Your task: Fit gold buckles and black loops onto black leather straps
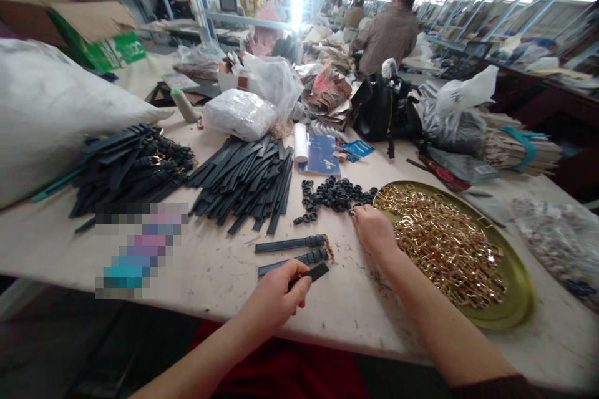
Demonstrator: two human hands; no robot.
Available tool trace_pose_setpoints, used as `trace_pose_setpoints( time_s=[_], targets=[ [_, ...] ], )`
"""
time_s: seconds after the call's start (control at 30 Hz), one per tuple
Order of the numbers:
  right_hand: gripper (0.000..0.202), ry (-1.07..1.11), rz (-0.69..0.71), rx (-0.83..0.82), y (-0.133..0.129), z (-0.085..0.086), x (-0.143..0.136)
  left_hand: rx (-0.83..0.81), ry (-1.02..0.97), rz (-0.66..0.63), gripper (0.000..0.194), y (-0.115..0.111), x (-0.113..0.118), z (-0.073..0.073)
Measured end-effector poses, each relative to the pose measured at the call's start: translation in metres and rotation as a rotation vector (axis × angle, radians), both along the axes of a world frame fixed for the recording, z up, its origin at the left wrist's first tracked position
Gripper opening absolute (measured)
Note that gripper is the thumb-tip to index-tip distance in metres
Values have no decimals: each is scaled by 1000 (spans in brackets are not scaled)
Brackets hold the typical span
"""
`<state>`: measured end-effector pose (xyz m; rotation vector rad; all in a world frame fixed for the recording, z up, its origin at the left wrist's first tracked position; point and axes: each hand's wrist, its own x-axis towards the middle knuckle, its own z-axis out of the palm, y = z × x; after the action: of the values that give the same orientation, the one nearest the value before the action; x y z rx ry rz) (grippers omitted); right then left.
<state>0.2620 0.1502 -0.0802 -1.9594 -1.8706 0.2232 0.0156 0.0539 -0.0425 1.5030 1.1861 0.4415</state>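
Note:
My left hand (pixel 286 287) is closed around a black strap (pixel 318 272), whose flat end sticks out past the fingers; the rest is hidden in the fist. Under and behind it lie two finished-looking black straps (pixel 290 243) with loops and gold buckles at their right ends. My right hand (pixel 372 227) reaches to the near edge of a pile of small black strap loops (pixel 339 192). Its fingertips pinch what looks like one loop (pixel 352 213). Close by on the right stands a round gold tray (pixel 526 299) heaped with gold buckles (pixel 444 243).
Many loose black straps (pixel 246 181) lie left of the loops, with buckled straps (pixel 126 168) farther left beside a white sack (pixel 51 118). Behind are a blue booklet (pixel 321 154), a white roll (pixel 300 143), plastic bags (pixel 241 112) and a black bag (pixel 386 109). A person (pixel 390 31) sits beyond.

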Motion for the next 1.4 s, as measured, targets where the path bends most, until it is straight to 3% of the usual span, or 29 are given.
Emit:
trace_pose_setpoints(
  time_s=[0.1, 0.2, 0.27, 0.33, 0.4, 0.43, 0.53, 0.73, 0.9, 1.1, 1.4],
  targets=[
    [15, 97, 9, -4, -6, 4, -6, 4, -15, 30, 20, -7, -4, 3],
    [19, 247, 73, -41, -37, 17, -29, 24, -45, 127, 23, -15, -6, 9],
    [24, 505, 145, -119, -68, 28, -52, 75, -79, 202, 23, -21, -7, 13],
    [25, 985, 188, -248, -100, 39, -75, 134, -122, 251, 23, -28, -7, 16],
    [25, 1342, 171, -319, -126, 47, -91, 187, -139, 264, 23, -36, -7, 18],
    [24, 1417, 153, -313, -136, 51, -97, 211, -131, 261, 23, -40, -8, 18],
    [20, 1405, 136, -236, -153, 56, -103, 236, -81, 215, 24, -52, -12, 17],
    [17, 1108, 221, -171, -166, 50, -101, 304, 3, 51, 23, -60, -23, 18],
    [19, 1259, 211, -351, -174, 42, -103, 329, 96, 1, 23, -65, -21, 20],
    [18, 1486, 70, -431, -175, 28, -102, 235, -92, -50, 22, -64, -19, 18],
    [25, 1344, 105, -414, -162, 34, -112, 158, -37, -2, 20, -44, -15, 3]
  ],
)
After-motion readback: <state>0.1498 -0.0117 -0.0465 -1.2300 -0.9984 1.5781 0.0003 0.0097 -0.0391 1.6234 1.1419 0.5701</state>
